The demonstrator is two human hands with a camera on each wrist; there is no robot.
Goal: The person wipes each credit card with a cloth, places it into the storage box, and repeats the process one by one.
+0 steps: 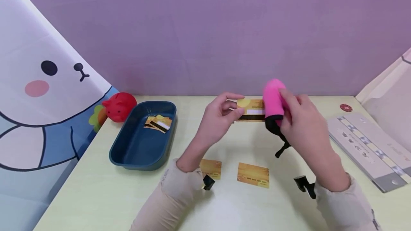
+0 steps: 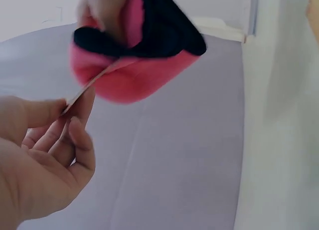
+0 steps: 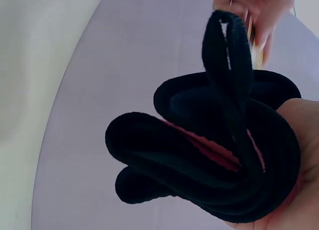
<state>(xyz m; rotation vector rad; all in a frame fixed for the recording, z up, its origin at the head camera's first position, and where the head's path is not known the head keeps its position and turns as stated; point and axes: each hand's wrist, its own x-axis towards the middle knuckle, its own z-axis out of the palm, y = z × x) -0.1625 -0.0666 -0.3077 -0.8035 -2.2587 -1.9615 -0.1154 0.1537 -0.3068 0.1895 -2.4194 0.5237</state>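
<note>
Pinched between the thumb and fingers of my left hand (image 1: 216, 119) is a gold bank card (image 1: 253, 109), its black stripe along the lower edge. The card's right end meets a folded pink cloth (image 1: 273, 97) with black trim, which my right hand (image 1: 303, 124) grips above the table. In the left wrist view the card (image 2: 84, 93) slants up against the cloth (image 2: 134, 85); whether it presses or only touches cannot be told. A black loop (image 3: 227, 55) and several thick black-edged folds show in the right wrist view. Two gold cards lie below, the right one (image 1: 253, 175) fully visible.
To the left stands a dark blue tray (image 1: 135, 152) with several gold cards (image 1: 158, 123) in it. Behind it sits a red piggy bank (image 1: 120, 107). On the right lie a flat grey box (image 1: 369, 149) and a red poker chip (image 1: 346, 108). A purple curtain (image 1: 205, 38) hangs behind the table.
</note>
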